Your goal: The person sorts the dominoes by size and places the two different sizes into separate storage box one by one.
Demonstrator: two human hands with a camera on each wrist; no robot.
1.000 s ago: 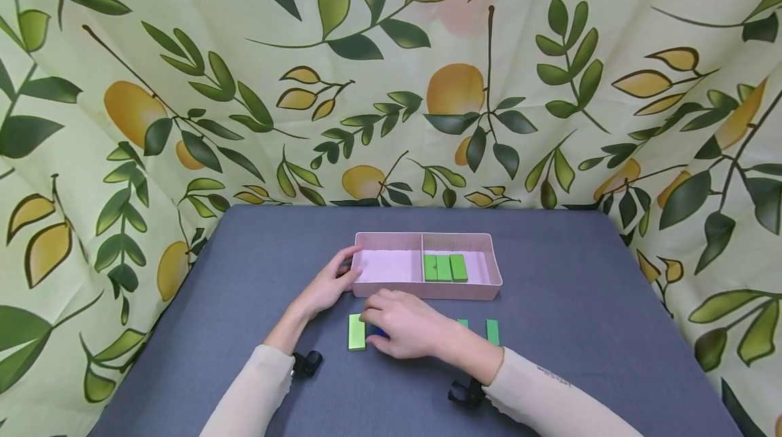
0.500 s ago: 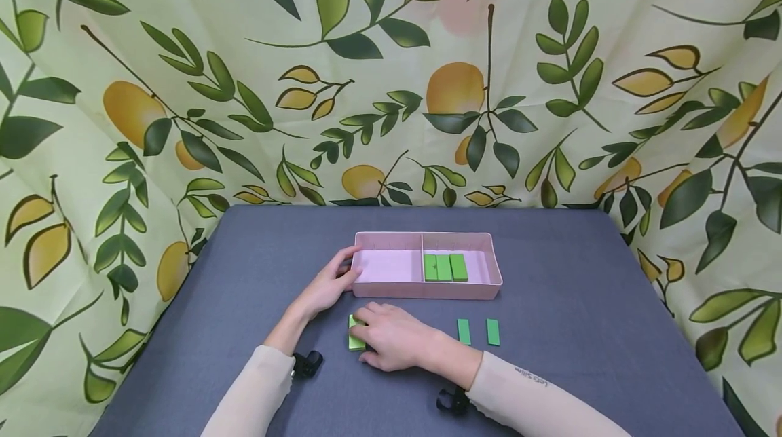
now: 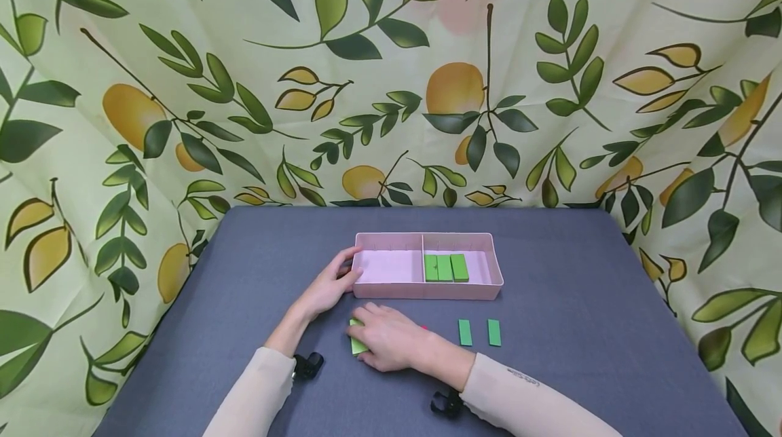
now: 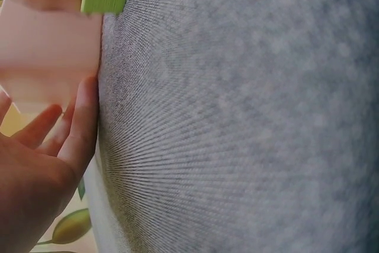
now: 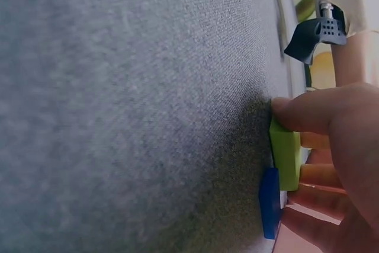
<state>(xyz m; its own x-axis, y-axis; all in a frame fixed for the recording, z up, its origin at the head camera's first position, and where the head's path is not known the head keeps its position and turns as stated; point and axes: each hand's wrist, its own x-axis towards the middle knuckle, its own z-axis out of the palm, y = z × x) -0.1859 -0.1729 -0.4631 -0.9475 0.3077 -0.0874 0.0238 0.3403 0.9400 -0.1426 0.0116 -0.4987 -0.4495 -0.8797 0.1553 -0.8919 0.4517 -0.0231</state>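
Note:
A two-part pink box point(image 3: 403, 292) stands on the table, and my left hand point(image 3: 326, 288) rests against its left end, fingers extended along the wall. In front of the box, my right hand point(image 3: 391, 338) pinches a light green block point(image 5: 286, 155) between thumb and fingers. That block looks slightly tilted in the head view and partly covered by the fingers. A dark blue block point(image 5: 270, 202) lies beside it in the right wrist view, hidden under the hand in the head view. Several green blocks point(image 3: 444, 268) lie side by side in the box's right compartment.
Two narrow green blocks point(image 3: 465, 332) lie apart on the table to the right of my right hand. A small red piece point(image 3: 424, 327) peeks out behind the right wrist. A leaf-patterned cloth point(image 3: 391, 152) hangs behind the grey-blue table point(image 3: 580, 274).
My right hand has moved left from over the blue block onto the light green block and grips it; the block has shifted and tilted slightly. The left hand and the box stay in place.

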